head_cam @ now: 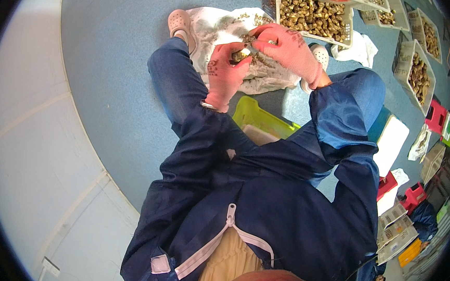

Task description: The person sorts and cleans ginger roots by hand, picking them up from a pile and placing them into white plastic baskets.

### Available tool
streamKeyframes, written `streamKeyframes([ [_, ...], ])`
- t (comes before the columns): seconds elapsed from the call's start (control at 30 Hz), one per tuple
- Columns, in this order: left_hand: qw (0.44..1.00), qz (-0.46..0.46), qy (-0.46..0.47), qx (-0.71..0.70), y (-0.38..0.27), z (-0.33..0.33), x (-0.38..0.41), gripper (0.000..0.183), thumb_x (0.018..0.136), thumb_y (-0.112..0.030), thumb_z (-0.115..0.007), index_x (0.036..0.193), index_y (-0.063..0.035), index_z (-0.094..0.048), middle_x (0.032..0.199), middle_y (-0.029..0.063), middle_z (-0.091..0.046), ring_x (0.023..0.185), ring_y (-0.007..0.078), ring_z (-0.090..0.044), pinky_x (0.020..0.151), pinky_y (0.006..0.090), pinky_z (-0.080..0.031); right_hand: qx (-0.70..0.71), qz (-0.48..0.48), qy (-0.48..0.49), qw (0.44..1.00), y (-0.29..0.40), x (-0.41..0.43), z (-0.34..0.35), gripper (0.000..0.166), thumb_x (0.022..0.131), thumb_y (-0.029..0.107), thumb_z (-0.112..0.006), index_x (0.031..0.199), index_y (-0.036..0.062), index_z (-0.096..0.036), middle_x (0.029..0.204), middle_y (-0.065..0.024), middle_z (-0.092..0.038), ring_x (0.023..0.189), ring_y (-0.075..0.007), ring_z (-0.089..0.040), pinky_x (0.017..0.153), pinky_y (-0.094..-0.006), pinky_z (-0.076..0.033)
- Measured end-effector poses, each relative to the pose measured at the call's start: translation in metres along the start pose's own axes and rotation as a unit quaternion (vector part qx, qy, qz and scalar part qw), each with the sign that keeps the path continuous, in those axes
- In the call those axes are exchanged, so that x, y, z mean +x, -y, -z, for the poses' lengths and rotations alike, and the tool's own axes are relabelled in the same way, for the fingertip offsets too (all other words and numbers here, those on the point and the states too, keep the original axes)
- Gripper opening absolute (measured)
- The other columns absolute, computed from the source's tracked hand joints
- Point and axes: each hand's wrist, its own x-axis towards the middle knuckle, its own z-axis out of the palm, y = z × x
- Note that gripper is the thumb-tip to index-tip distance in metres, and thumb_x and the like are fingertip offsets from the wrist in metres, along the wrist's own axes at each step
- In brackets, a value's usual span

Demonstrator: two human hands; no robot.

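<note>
My left hand (229, 68), in a pink knit glove, holds a stubby brown piece of produce (240, 56). It looks like a mushroom or tuber, and a pale face shows at its upper right. Close beside it, my right hand (280, 46), gloved alike, has its fingers curled round a small shiny object (271, 42). Most of that object is hidden, so its kind is unclear. Beneath both hands a soiled white cloth (213, 24) lies spread over the floor, with dark crumbs and scraps (262, 60) on it.
A white plastic crate (349, 29) of brown pieces (312, 17) stands beyond my right hand. Similar filled crates (400, 66) line the right. A lime-green bin (246, 108) sits between my legs. Pink stools (414, 197) and another person (425, 221) are at far right; a white wall (27, 107) is left.
</note>
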Motion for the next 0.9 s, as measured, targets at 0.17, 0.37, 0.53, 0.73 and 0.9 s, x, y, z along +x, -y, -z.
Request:
streamKeyframes([
  [0.17,1.0,0.007,0.021,0.017,-0.007,0.002,0.001,0.03,0.073,-0.007,-0.074,0.102,-0.0035,-0.066,0.096,0.0073,-0.058,0.08,0.0149,-0.061,0.073,0.0253,-0.049,-0.144,0.07,-0.02,0.987,-0.019,-0.003,0.001,0.015,0.085,0.016,-0.061,0.092,0.003,-0.066,0.111,-0.0087,-0.063,0.102,-0.0255,-0.06,0.083,-0.0328,-0.049],
  [0.37,0.995,-0.057,-0.007,0.08,0.007,0.003,0.001,0.03,0.072,-0.006,-0.074,0.101,-0.004,-0.066,0.097,0.0073,-0.058,0.084,0.017,-0.061,0.076,0.0267,-0.049,-0.132,0.033,-0.008,0.991,-0.007,-0.004,-0.007,0.015,0.083,0.012,-0.061,0.094,0.0041,-0.066,0.107,-0.0087,-0.063,0.103,-0.0272,-0.06,0.085,-0.0335,-0.049],
  [0.53,0.99,-0.083,-0.024,0.108,0.003,0.002,0.003,0.045,0.068,-0.006,-0.074,0.112,-0.0093,-0.063,0.097,0.0076,-0.058,0.089,0.023,-0.057,0.079,0.0329,-0.047,-0.111,0.069,0.004,0.991,-0.005,-0.002,-0.006,0.014,0.084,0.012,-0.06,0.093,0.0048,-0.066,0.106,-0.0088,-0.064,0.104,-0.0268,-0.06,0.085,-0.0339,-0.049],
  [0.73,0.975,-0.12,-0.032,0.185,-0.002,0.003,0.003,0.06,0.065,-0.006,-0.075,0.122,-0.0156,-0.058,0.096,0.0082,-0.058,0.093,0.0292,-0.054,0.083,0.0396,-0.044,-0.223,0.062,-0.009,0.973,-0.006,-0.003,-0.011,0.015,0.086,0.016,-0.059,0.097,0.0081,-0.066,0.113,-0.0071,-0.062,0.104,-0.024,-0.06,0.084,-0.0346,-0.05],
  [0.9,0.965,-0.147,-0.014,0.218,-0.007,0.004,0.007,0.06,0.064,-0.005,-0.075,0.121,-0.0162,-0.06,0.094,0.0074,-0.059,0.092,0.0278,-0.055,0.083,0.0387,-0.046,-0.21,0.028,-0.03,0.977,-0.009,-0.005,-0.012,0.016,0.086,0.017,-0.058,0.098,0.0099,-0.066,0.114,-0.0055,-0.061,0.106,-0.0245,-0.058,0.084,-0.0344,-0.05],
])
